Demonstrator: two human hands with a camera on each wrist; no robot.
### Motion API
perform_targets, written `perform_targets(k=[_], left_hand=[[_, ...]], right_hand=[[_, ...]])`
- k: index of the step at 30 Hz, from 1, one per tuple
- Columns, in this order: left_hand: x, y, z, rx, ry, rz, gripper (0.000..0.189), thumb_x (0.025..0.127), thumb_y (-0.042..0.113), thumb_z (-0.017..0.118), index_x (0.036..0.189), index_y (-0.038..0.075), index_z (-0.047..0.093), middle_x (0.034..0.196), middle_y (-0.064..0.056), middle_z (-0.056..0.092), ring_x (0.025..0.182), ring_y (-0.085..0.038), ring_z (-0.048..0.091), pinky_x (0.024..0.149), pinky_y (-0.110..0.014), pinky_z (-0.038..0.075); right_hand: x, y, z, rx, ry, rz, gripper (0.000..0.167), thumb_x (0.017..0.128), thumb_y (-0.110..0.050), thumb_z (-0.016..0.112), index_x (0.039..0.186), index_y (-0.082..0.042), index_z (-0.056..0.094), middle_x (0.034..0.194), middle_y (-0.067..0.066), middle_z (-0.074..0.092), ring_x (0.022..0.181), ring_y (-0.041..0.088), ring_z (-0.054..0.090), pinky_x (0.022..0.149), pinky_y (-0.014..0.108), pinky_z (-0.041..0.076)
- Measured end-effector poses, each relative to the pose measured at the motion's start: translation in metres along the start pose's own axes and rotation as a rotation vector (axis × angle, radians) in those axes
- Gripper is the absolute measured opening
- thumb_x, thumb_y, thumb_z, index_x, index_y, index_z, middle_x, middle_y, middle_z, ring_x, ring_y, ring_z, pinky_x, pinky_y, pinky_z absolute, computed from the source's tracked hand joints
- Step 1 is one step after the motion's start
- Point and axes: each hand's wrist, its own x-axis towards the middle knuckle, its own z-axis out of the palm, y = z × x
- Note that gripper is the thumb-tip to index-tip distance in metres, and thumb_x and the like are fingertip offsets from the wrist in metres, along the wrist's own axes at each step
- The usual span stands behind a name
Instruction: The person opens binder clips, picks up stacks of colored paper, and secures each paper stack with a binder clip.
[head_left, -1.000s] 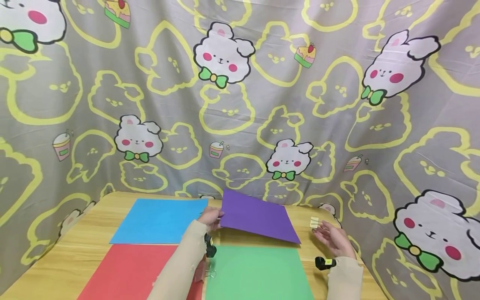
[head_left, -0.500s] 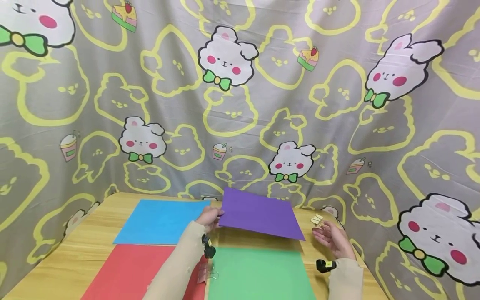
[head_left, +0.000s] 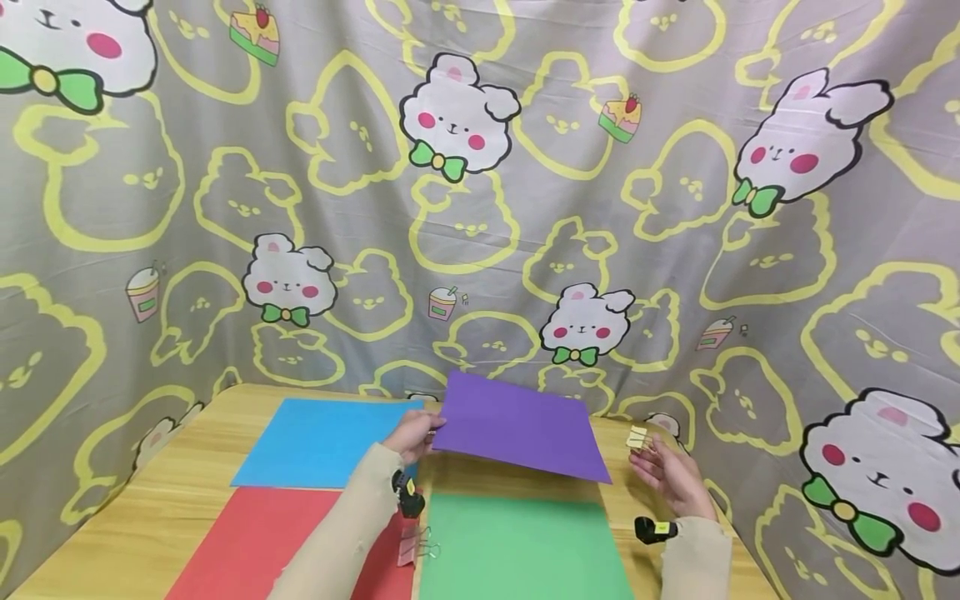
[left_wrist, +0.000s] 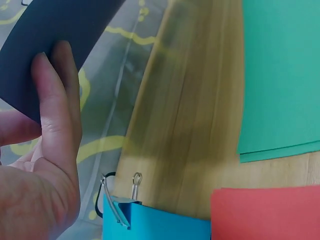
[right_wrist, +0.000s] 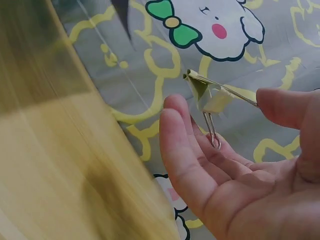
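My left hand (head_left: 408,435) pinches the left edge of a purple paper sheet (head_left: 521,429) between thumb and fingers. The sheet is tilted, raised above the table at the back; it looks nearly black (left_wrist: 55,40) in the left wrist view. Off its right side, my right hand (head_left: 671,477) holds a pale yellow binder clip (head_left: 637,438) by its wire handles. In the right wrist view, the clip (right_wrist: 202,92) has one handle under the thumb and the other against the fingers, its mouth pointing toward the sheet's side and slightly parted.
Blue paper (head_left: 315,437) lies back left, with a blue binder clip (left_wrist: 122,207) at its corner. Red paper (head_left: 247,533) lies in front, a reddish binder clip (head_left: 407,546) on its right edge. Green paper (head_left: 517,542) is front right. A patterned curtain (head_left: 480,208) hangs behind the wooden table.
The head view has shifted a little. My left hand has moved slightly left with the purple sheet's edge. The yellow clip has turned a little in my right fingers.
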Motion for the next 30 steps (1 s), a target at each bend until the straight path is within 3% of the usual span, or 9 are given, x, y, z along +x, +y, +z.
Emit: perform_targets(k=[5, 9, 12, 18, 22, 24, 27, 30], left_hand=[[-0.005, 0.005, -0.005, -0.035, -0.041, 0.041, 0.026, 0.103, 0.001, 0.047, 0.122, -0.010, 0.061, 0.079, -0.002, 0.070, 0.060, -0.007, 0.067, 0.056, -0.021, 0.056], [-0.002, 0.008, -0.008, -0.035, 0.000, 0.012, 0.028, 0.103, 0.003, 0.049, 0.126, -0.010, 0.058, 0.080, -0.001, 0.071, 0.064, -0.009, 0.070, 0.062, -0.024, 0.060], [0.000, 0.008, -0.010, -0.027, 0.028, -0.014, 0.032, 0.104, 0.003, 0.049, 0.132, -0.011, 0.054, 0.081, -0.002, 0.072, 0.065, -0.010, 0.071, 0.063, -0.025, 0.061], [-0.005, 0.010, -0.014, -0.028, 0.040, -0.012, 0.029, 0.105, 0.004, 0.051, 0.130, -0.009, 0.054, 0.080, -0.001, 0.070, 0.066, -0.009, 0.070, 0.059, -0.025, 0.058], [-0.010, 0.011, -0.019, -0.031, 0.036, -0.002, 0.034, 0.105, 0.006, 0.052, 0.135, -0.009, 0.051, 0.081, 0.001, 0.070, 0.067, -0.008, 0.070, 0.059, -0.023, 0.056], [-0.012, 0.011, -0.023, -0.039, 0.029, 0.003, 0.039, 0.105, 0.006, 0.051, 0.140, -0.011, 0.048, 0.084, 0.002, 0.070, 0.069, -0.008, 0.070, 0.061, -0.023, 0.058], [-0.015, 0.010, -0.027, -0.052, 0.041, 0.001, 0.042, 0.106, 0.005, 0.050, 0.144, -0.011, 0.047, 0.088, 0.001, 0.070, 0.072, -0.008, 0.071, 0.065, -0.022, 0.059], [-0.018, 0.007, -0.031, -0.054, 0.064, -0.005, 0.039, 0.106, 0.005, 0.050, 0.142, -0.011, 0.049, 0.089, 0.001, 0.069, 0.072, -0.009, 0.071, 0.064, -0.022, 0.058]], right_hand=[[-0.001, -0.004, 0.000, 0.000, -0.002, -0.011, 0.044, 0.111, -0.038, 0.042, 0.132, 0.001, 0.044, 0.101, -0.003, 0.066, 0.093, 0.005, 0.073, 0.092, 0.022, 0.059], [0.000, -0.007, 0.001, 0.036, -0.002, -0.020, 0.031, 0.111, -0.034, 0.044, 0.114, -0.005, 0.055, 0.096, -0.003, 0.068, 0.091, 0.006, 0.073, 0.090, 0.020, 0.059], [0.000, -0.008, 0.001, 0.070, -0.010, -0.022, 0.029, 0.112, -0.030, 0.044, 0.109, -0.004, 0.058, 0.092, 0.000, 0.071, 0.090, 0.008, 0.073, 0.091, 0.021, 0.060], [0.000, -0.007, 0.002, 0.059, -0.032, -0.021, 0.033, 0.112, -0.027, 0.041, 0.126, 0.002, 0.048, 0.097, 0.000, 0.068, 0.093, 0.008, 0.072, 0.095, 0.020, 0.058], [0.002, -0.004, 0.003, 0.014, -0.025, -0.022, 0.059, 0.112, -0.033, 0.041, 0.151, 0.011, 0.029, 0.108, 0.000, 0.065, 0.095, 0.003, 0.070, 0.095, 0.019, 0.057], [0.002, -0.004, 0.003, 0.007, -0.029, -0.019, 0.070, 0.111, -0.036, 0.040, 0.156, 0.012, 0.018, 0.111, -0.002, 0.064, 0.096, 0.001, 0.069, 0.096, 0.018, 0.056], [0.002, -0.004, 0.005, 0.039, -0.016, -0.014, 0.060, 0.110, -0.038, 0.042, 0.147, 0.009, 0.038, 0.104, -0.003, 0.068, 0.094, 0.002, 0.070, 0.094, 0.019, 0.057], [0.000, -0.004, 0.007, 0.082, -0.014, -0.009, 0.039, 0.110, -0.035, 0.044, 0.123, 0.000, 0.057, 0.094, -0.003, 0.071, 0.092, 0.006, 0.072, 0.093, 0.020, 0.058]])
